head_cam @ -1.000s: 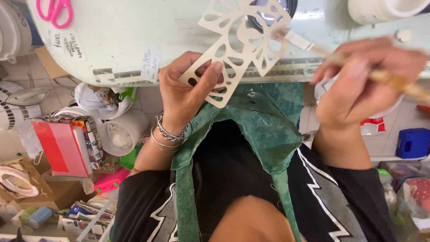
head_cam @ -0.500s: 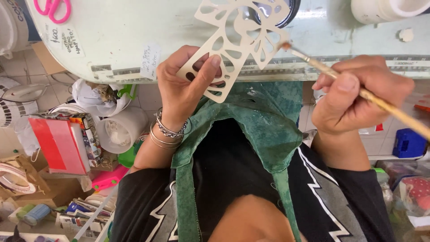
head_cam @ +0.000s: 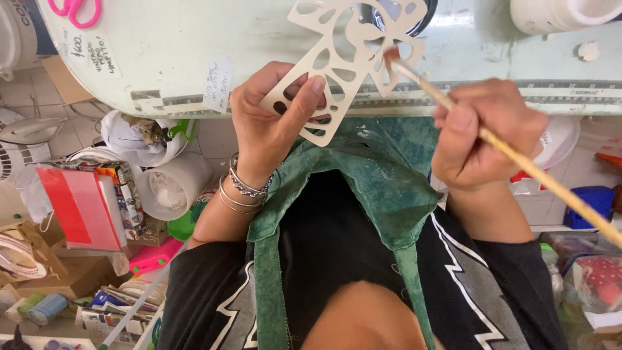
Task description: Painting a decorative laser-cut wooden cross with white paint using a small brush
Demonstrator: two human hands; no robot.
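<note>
The left hand [head_cam: 272,123] sits left of centre in the frame and pinches the lower end of a cream cutout shape [head_cam: 353,58] between thumb and fingers. The cutout rises from that grip toward the upper middle of the frame, tilted, full of open holes, and it lies over the edge of a pale green table [head_cam: 194,58]. Several silver bracelets [head_cam: 243,188] ring the left wrist.

The right hand [head_cam: 483,139], right of centre, is clenched around a thin wooden paintbrush [head_cam: 518,162]. The handle runs down toward the lower right edge of the frame; the bristle tip touches the cutout's right side, near the upper middle.

Below the hands, a green apron [head_cam: 382,188] over a black shirt fills the lower centre and hides the floor there.

On the table, pink scissors [head_cam: 74,10] lie at the upper left, paper notes are taped near the edge, and a white tub [head_cam: 564,13] stands at the upper right. Under the table on the left, things crowd together: a white bucket [head_cam: 175,188], a red box [head_cam: 81,207], crumpled bags and small packets. A blue box [head_cam: 589,204] sits at the right edge.
</note>
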